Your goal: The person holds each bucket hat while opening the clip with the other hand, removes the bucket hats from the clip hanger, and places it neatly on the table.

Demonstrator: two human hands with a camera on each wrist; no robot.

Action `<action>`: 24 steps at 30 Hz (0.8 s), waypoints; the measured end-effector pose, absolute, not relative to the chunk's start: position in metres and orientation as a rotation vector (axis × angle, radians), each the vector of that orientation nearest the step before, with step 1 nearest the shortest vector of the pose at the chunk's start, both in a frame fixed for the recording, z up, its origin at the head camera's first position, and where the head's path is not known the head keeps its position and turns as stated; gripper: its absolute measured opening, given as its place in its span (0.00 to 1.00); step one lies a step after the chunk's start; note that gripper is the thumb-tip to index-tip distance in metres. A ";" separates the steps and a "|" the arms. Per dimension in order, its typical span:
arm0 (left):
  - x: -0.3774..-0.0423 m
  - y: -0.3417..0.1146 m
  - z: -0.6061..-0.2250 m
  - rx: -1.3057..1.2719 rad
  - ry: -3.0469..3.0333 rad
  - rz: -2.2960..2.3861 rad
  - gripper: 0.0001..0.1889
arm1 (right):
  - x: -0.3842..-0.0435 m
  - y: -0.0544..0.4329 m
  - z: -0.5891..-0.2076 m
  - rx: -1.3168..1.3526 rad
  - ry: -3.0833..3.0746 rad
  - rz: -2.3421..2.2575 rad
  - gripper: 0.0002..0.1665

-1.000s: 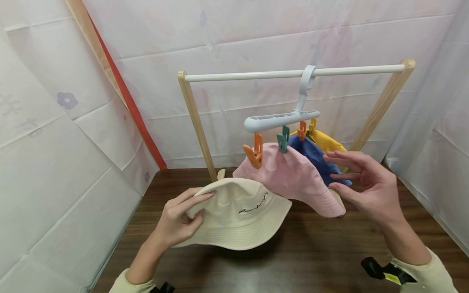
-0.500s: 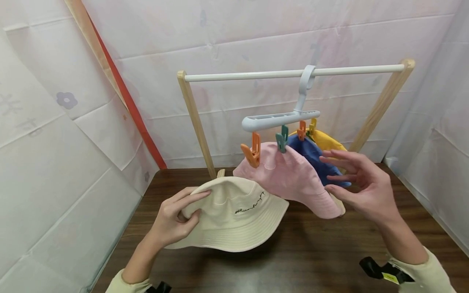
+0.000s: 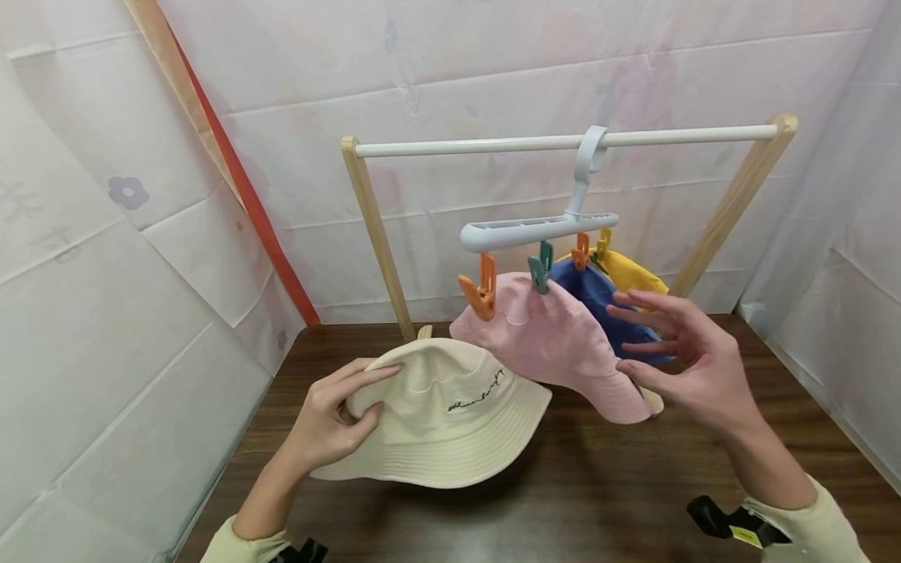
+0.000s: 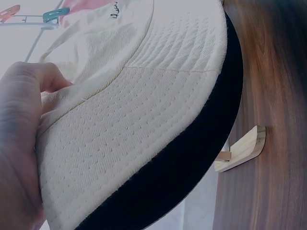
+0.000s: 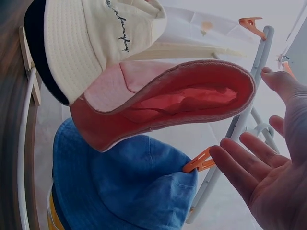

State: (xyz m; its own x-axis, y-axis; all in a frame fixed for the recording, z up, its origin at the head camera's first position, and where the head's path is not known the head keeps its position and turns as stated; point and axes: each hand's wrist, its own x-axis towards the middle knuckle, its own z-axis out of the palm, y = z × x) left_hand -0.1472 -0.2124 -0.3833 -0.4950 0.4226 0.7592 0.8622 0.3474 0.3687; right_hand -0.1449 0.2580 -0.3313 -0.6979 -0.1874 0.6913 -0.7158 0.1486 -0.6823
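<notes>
In the head view my left hand [image 3: 331, 418] pinches a cream bucket hat [image 3: 450, 414] at the side of its crown. Dark lettering runs across that hat, and the left wrist view shows the dark lining [image 4: 192, 163] under its brim. My right hand [image 3: 693, 360] is held up with fingers spread, beside a pink bucket hat [image 3: 556, 344], and holds nothing. A teal clip [image 3: 540, 267] pegs the pink hat under a pale blue hanger [image 3: 535, 229]. Towards the hanger's near end hangs an orange clip [image 3: 482, 288], with no hat in it in the right wrist view.
Behind the pink hat hang a blue bucket hat [image 3: 594, 301] and a yellow hat [image 3: 629, 271], pegged to the same hanger. Its hook sits on the white rail [image 3: 464, 146] of a wooden-legged rack. Dark wood tabletop [image 3: 563, 500] lies underneath; pale patterned sheets [image 3: 422, 70] surround it.
My left hand has drawn the cream hat slightly left and down. My right hand has drifted a little left, and the hanger's near end has swung slightly left with the orange clip.
</notes>
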 end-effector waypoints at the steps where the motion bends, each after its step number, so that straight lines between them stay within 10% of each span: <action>1: -0.148 -0.213 -0.384 -1.117 -2.069 -1.049 0.34 | -0.145 0.257 -0.332 0.858 -1.991 1.576 0.53; 24: -0.149 -0.218 -0.391 -1.071 -2.163 -1.058 0.35 | -0.152 0.244 -0.340 0.935 -2.060 1.425 0.54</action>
